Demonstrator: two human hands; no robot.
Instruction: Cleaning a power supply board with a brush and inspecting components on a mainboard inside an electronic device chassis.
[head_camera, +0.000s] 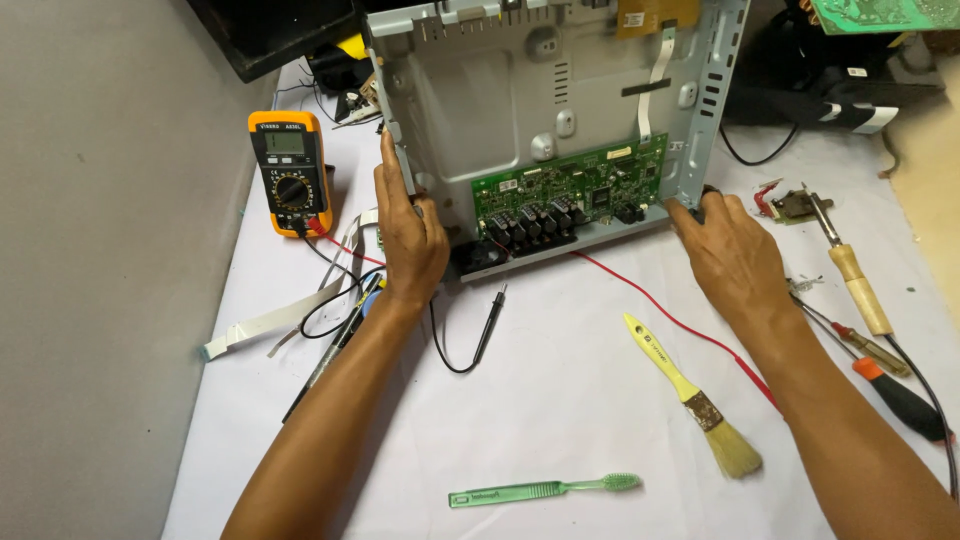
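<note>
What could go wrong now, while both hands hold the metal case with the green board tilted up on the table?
1. The left hand and right hand grip only the edges of the metal case; it might slip and fall onto the green board.
2. The red wire and black probe lie right by the case; moving it may snag them and drag the meter.
3. The soldering iron lies close to the right forearm.

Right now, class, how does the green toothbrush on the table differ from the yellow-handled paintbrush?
The toothbrush is green and slim with a small bristle head; the paintbrush has a yellow handle, a metal band and broad tan bristles. The toothbrush lies almost level across the view; the paintbrush lies slanted. Both rest untouched on the white table.
</note>
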